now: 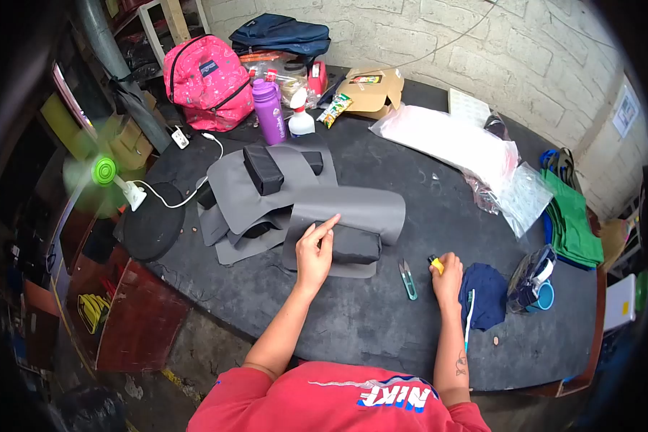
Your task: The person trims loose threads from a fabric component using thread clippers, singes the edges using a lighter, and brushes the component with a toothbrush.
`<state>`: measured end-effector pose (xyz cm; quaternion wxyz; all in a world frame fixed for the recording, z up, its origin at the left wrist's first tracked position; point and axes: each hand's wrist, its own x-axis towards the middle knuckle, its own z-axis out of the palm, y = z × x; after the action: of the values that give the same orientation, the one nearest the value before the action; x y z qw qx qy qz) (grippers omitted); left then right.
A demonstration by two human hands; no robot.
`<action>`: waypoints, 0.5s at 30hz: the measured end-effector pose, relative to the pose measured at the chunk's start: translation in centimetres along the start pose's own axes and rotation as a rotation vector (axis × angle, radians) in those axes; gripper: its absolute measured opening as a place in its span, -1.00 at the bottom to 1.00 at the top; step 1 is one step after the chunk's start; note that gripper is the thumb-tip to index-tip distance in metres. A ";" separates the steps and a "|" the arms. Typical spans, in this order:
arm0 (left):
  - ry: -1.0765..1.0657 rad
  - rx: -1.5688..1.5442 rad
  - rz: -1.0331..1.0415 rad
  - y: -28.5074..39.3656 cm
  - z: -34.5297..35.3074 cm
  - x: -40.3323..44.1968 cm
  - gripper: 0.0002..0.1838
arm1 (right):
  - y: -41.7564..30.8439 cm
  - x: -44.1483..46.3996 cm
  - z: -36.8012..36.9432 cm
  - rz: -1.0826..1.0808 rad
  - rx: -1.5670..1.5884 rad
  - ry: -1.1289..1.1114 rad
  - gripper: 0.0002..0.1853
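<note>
My left hand [314,259] rests with extended fingers on a grey sheet piece [349,209], whose far side curls over. A black padded block [356,245] sits on that piece, just right of my left fingers. My right hand [448,277] is closed around a small yellow object [437,266] with a black end, resembling a lighter. Green-handled thread snips [408,279] lie on the table between my hands, nearer the right one. Several more grey pieces [230,189] with black blocks [263,171] are piled beyond my left hand.
Beside my right forearm are a toothbrush [469,320], dark blue cloth [485,295] and a blue cup [543,296]. A purple bottle [269,115], spray bottle [301,119] and pink backpack [210,83] stand at the back. A fan [104,171] with a white cable is at left.
</note>
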<state>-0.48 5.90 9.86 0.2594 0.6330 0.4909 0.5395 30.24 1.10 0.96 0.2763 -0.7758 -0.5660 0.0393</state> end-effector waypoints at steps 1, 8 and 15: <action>-0.002 0.000 -0.004 0.1 0.0 0.1 -0.71 | -0.2 0.2 -0.4 0.025 0.083 -0.051 -0.68; 0.074 0.006 0.045 0.5 0.2 0.4 -0.72 | -1.4 -1.4 0.9 -0.053 0.309 -0.056 -0.63; 0.053 -0.014 -0.050 1.2 -0.2 0.0 -0.60 | -6.4 -2.6 -0.1 0.109 0.873 -0.073 -0.64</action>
<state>-0.23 5.36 10.97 0.2641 0.6043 0.5096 0.5526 23.82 0.01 3.41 0.5552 -0.6134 -0.4640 0.3167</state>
